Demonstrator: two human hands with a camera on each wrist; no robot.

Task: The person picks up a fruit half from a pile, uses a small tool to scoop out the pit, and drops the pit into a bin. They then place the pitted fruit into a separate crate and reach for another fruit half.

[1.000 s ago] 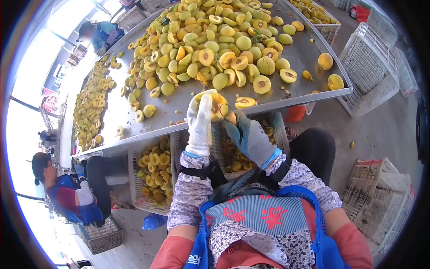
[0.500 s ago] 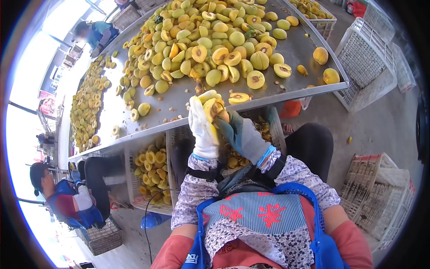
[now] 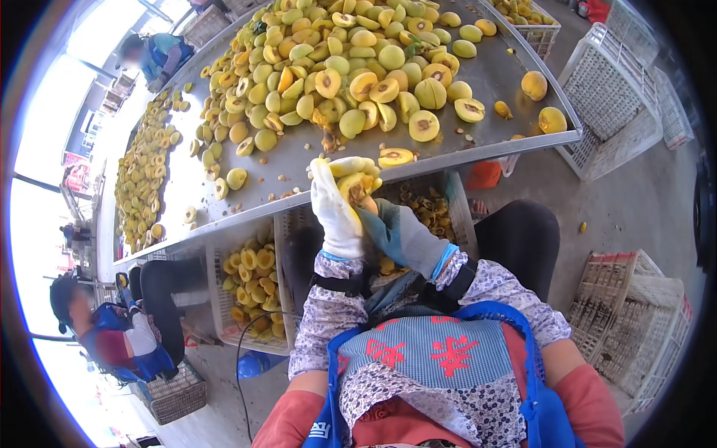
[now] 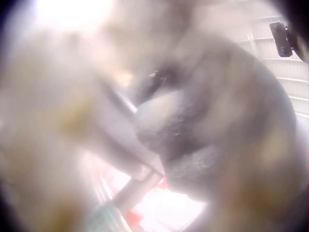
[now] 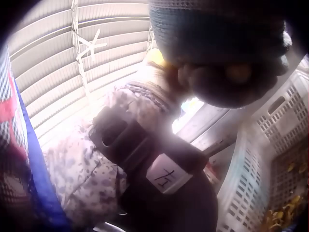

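Observation:
In the head view the left hand [image 3: 337, 213], in a white glove with yellow-stained fingers, grips a yellow fruit [image 3: 351, 187] with a brown inside. The right hand [image 3: 405, 235], in a grey-blue glove, has its fingers curled against the same fruit from the right; a small brown piece shows at its fingertips. Both hands meet just off the near edge of the metal table [image 3: 478, 153], below a halved fruit [image 3: 396, 157]. The left wrist view is badly blurred. In the right wrist view the gloved right hand [image 5: 217, 48] is dark, its fingers curled.
A large heap of fruit [image 3: 336, 67] lies on the table. Under its edge stand a crate of halves [image 3: 258, 284] and another crate [image 3: 459, 216] with fruit pieces. White crates [image 3: 609, 97] stand at the right. Two people [image 3: 123, 336] [image 3: 157, 60] are at the left.
Both hands have come down and slightly back from the table edge with the fruit, and the right fingers have moved against its opened side. The view has shifted slightly.

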